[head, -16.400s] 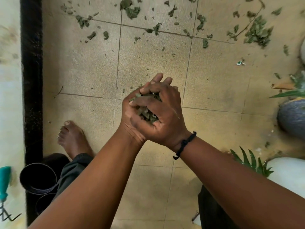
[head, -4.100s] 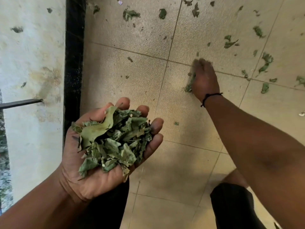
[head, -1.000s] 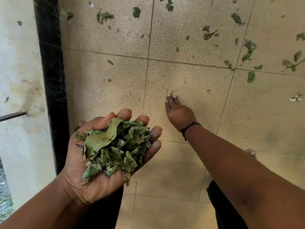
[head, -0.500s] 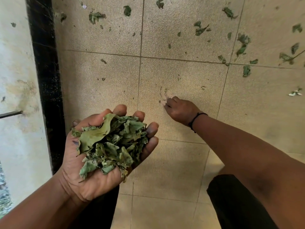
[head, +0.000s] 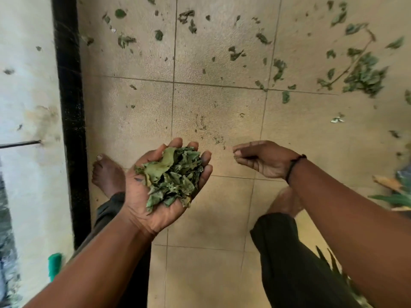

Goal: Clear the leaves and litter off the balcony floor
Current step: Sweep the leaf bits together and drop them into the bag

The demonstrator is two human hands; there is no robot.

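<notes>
My left hand [head: 153, 196] is palm up and cupped under a heap of dry green leaves [head: 171, 174]. Just to the right of it, off the floor, my right hand [head: 264, 161] is turned sideways with its fingertips pinched together, perhaps on small crumbs; what is in it is too small to tell. Loose leaves [head: 235, 53] lie scattered over the far tiles of the beige balcony floor [head: 213, 112]. A bigger clump with a twig [head: 362, 74] lies at the far right. A small white scrap of litter [head: 337, 119] is on the right.
A black strip [head: 71, 121] runs along the pale wall [head: 29, 90] at the left. My bare feet [head: 106, 174] stand on the tiles below my hands. Potted plant leaves [head: 395, 196] reach in at the right edge. A green handle [head: 54, 265] shows at the lower left.
My right hand has lifted off the floor and come back toward the left hand. The view has pulled back, so my feet and the plants show. The leaf heap stays in my left hand.
</notes>
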